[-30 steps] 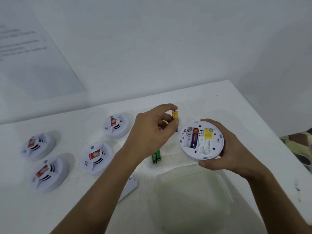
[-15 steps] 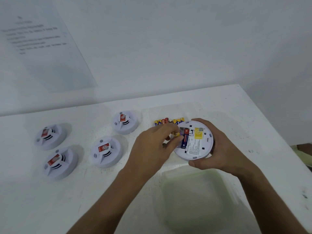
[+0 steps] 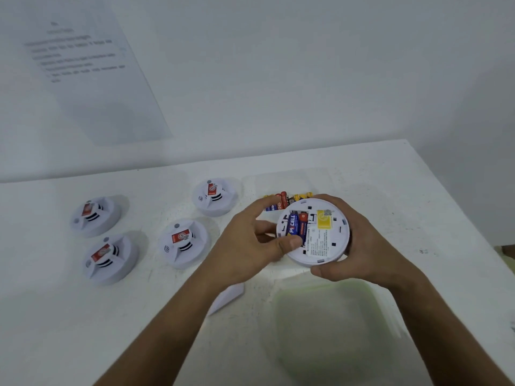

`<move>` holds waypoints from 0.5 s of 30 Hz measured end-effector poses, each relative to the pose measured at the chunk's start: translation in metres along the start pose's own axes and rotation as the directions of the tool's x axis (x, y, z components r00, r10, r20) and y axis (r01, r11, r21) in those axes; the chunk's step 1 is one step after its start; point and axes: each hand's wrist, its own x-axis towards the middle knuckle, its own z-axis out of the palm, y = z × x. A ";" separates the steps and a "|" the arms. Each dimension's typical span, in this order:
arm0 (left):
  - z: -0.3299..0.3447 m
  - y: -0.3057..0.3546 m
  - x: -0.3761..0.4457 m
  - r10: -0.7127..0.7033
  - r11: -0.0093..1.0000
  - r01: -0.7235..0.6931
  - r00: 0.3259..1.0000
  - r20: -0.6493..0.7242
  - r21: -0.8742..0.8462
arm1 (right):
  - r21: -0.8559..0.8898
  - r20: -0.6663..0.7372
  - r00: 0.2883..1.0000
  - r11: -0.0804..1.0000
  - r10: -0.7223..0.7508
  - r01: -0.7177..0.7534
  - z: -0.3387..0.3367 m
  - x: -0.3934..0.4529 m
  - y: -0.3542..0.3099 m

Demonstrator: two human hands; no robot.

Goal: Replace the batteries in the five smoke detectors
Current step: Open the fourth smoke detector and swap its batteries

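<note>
A white worktop [image 3: 83,316] fills the lower frame, its near edge cut off at the bottom. On the wall at upper left hangs a sheet [image 3: 92,71] whose text is too blurred to read. At lower centre-right sits a translucent tub [image 3: 331,330], so blurred that its contents cannot be made out.

Four detectors lie face up left of centre: one at far left [image 3: 94,215], one below it [image 3: 110,259], one mid-frame [image 3: 184,243], one behind that [image 3: 214,196].

The fifth detector [image 3: 320,232] is held back-up at centre-right. The right hand [image 3: 359,246] curls round its rim from the right. The left hand [image 3: 250,246] closes on its left side, thumb pressing the lower end of the two batteries [image 3: 296,224] seated in the compartment (a blue one and a red one).

Loose batteries [image 3: 284,200] show above the detector, mostly hidden by it and the fingers. A white piece [image 3: 228,296] pokes from under the left forearm, shape unclear.
</note>
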 end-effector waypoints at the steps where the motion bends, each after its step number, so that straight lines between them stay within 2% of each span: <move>1: -0.002 0.001 -0.002 -0.010 1.000 0.010 1.000 0.004 -0.024 | -0.003 0.004 1.000 1.000 -0.004 0.004 0.003 0.001 -0.001; 6: -0.010 -0.004 -0.013 -0.067 0.995 0.056 0.989 -0.134 -0.087 | 0.010 0.063 0.998 1.000 -0.012 0.012 0.017 0.009 -0.002; 9: -0.017 -0.010 -0.020 -0.101 0.995 0.095 0.981 -0.167 -0.041 | 0.008 0.109 0.994 1.000 0.004 -0.005 0.024 0.014 -0.001; 11: -0.023 -0.017 -0.029 -0.094 0.993 0.106 0.972 -0.214 0.044 | 0.010 0.140 0.990 1.000 0.015 -0.016 0.028 0.015 0.001; 13: -0.036 -0.030 -0.039 -0.069 0.970 0.134 0.953 -0.295 0.204 | 0.003 0.154 0.988 1.000 0.022 -0.023 0.030 0.016 0.002; 15: -0.050 -0.047 -0.053 -0.055 0.892 0.200 0.938 -0.342 0.406 | -0.008 0.166 0.986 1.000 0.031 -0.030 0.029 0.015 0.003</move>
